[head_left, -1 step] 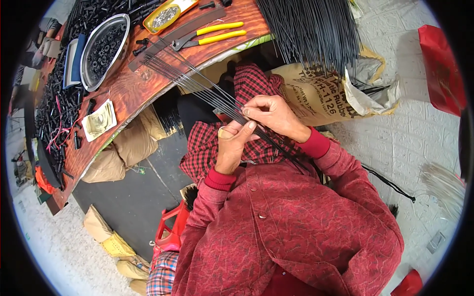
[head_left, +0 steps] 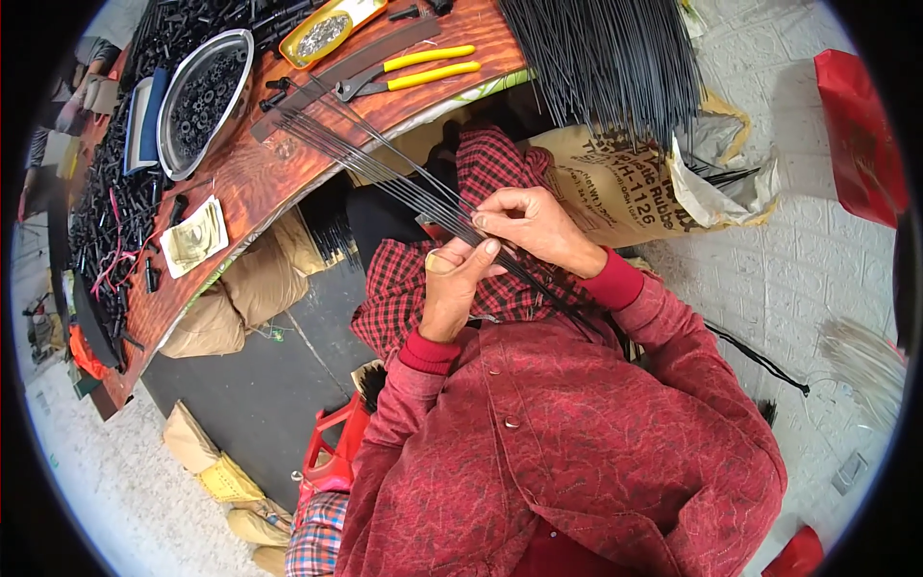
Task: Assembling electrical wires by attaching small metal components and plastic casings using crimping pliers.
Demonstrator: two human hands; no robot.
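Bold dark lettering marches across the brown sack (head_left: 579,165), and here in the lap the left hand (head_left: 452,291) grips a bundle of thin black rods (head_left: 442,213), the right hand (head_left: 540,229) pinching at them alongside. The rods slant up over the table (head_left: 261,188); hardly anything has shifted since the earlier frame.

Yellow-handled pliers (head_left: 413,60) on a wooden table (head_left: 255,183)

A reddish wooden table (head_left: 258,183) overhangs pale floor (head_left: 735,298).
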